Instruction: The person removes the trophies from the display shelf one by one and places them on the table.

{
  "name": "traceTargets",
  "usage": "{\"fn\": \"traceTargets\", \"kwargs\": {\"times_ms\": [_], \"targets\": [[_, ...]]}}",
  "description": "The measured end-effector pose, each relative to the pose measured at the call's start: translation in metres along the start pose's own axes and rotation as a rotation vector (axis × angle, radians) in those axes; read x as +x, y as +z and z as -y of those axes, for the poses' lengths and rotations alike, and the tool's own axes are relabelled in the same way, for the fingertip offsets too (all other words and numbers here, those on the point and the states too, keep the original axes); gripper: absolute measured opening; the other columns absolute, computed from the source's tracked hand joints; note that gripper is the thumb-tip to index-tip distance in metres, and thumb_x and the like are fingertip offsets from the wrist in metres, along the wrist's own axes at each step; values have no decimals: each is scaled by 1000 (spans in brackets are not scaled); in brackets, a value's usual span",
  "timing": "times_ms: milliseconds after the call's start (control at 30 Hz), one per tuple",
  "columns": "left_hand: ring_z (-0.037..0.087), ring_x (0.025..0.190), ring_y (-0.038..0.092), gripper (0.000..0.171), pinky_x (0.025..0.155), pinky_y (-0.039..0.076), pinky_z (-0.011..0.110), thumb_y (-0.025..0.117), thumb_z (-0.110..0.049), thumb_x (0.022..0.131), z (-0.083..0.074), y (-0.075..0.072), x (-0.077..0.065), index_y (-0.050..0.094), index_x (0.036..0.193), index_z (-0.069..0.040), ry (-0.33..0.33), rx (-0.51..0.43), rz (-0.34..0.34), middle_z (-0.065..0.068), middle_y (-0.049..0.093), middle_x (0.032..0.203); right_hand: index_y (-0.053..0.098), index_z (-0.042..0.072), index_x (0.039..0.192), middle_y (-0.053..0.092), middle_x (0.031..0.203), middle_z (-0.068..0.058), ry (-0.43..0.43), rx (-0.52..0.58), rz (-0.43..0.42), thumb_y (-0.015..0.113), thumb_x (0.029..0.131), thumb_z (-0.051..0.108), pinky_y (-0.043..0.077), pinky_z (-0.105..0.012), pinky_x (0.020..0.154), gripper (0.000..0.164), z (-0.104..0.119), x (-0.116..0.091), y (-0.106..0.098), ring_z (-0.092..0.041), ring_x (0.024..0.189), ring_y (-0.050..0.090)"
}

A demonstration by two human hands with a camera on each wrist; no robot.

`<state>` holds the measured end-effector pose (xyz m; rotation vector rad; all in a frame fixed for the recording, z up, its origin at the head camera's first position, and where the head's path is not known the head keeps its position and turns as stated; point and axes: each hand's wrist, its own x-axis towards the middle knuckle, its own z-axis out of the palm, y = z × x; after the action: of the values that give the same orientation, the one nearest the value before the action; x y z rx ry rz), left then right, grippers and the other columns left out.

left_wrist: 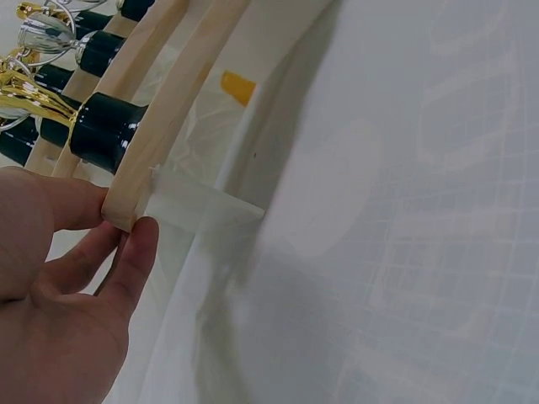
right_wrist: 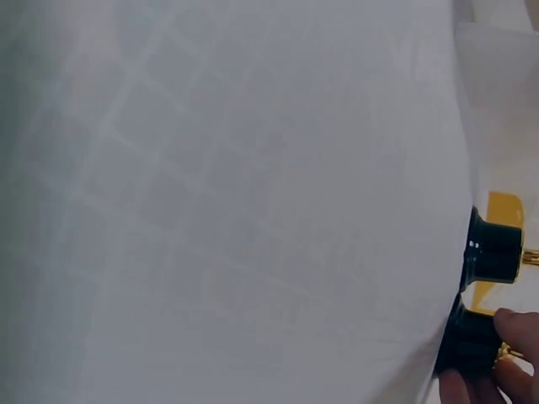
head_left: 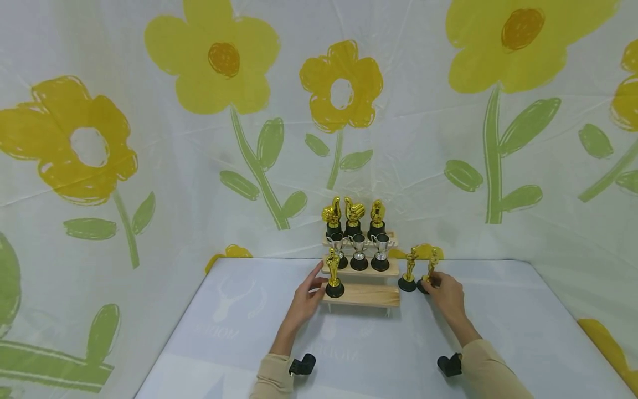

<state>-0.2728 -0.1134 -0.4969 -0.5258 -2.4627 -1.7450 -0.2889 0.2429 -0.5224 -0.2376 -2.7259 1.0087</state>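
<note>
My left hand [head_left: 305,302] pinches the left end of the lowest step of a three-tier wooden display stand [head_left: 369,295], thumb on one face and a finger on the other in the left wrist view. Right beside those fingertips, a gold figure trophy [head_left: 333,271] stands upright on that step. To the right of the stand, my right hand [head_left: 448,296] holds a second gold figure trophy [right_wrist: 470,341] by its black base, which sits on the table. Immediately left of it stands another gold figure trophy [head_left: 408,270], their bases close together.
Several silver cups [head_left: 359,252] line the middle step. Gold thumbs-up trophies [head_left: 353,216] and another gold trophy [head_left: 377,219] occupy the top step. A white cloth covers the table [head_left: 239,321], and a flower-printed curtain [head_left: 408,144] hangs behind it.
</note>
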Motion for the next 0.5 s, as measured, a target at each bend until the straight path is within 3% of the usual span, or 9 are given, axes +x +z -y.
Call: {"fn": "traceTargets", "kwargs": {"times_ms": [500], "targets": [[45,116,60,64,95,52,50,51,8,94,-1,-1,-1,32,153,-8,-4,19,13,29,62,123,57,-11,126,66,116,-29,-3,-10,45,66,93,21,49,-56,91,47,-6,2,0,-45,111,61]]}}
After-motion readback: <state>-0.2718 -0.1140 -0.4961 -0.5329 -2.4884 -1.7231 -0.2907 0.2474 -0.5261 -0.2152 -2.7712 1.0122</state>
